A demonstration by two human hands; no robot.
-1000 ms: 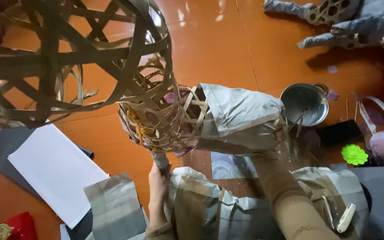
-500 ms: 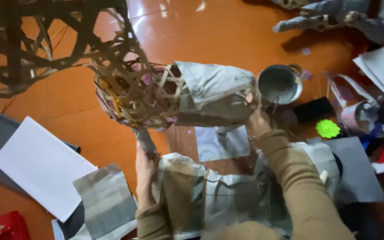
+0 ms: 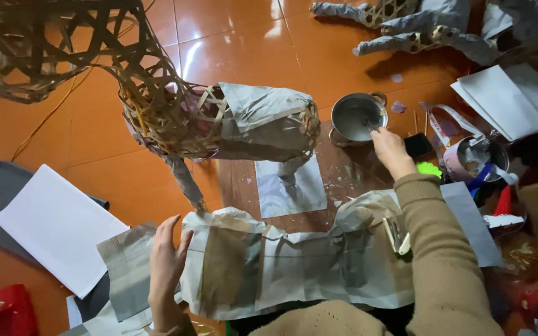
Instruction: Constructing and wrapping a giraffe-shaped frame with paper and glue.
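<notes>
A woven bamboo animal frame (image 3: 169, 118) stands on the floor, its rear half covered in grey paper (image 3: 263, 118). Across my lap lies a long paper-covered piece (image 3: 294, 261). My left hand (image 3: 166, 261) rests flat on its left end, fingers spread, holding nothing. My right hand (image 3: 392, 152) reaches forward to a small metal pot (image 3: 357, 115). Its fingers are closed on a thin brush (image 3: 370, 126) whose tip is inside the pot.
White and grey sheets (image 3: 57, 224) lie on the orange tiled floor at the left, and another grey sheet (image 3: 291, 186) lies under the frame. More paper-covered shapes (image 3: 418, 28) are at the back right. Tape rolls, a tin and scraps (image 3: 474, 162) crowd the right side.
My right hand has moved from the frame's papered rear to the pot. My left hand has left the frame's leg and dropped onto the paper piece on my lap.
</notes>
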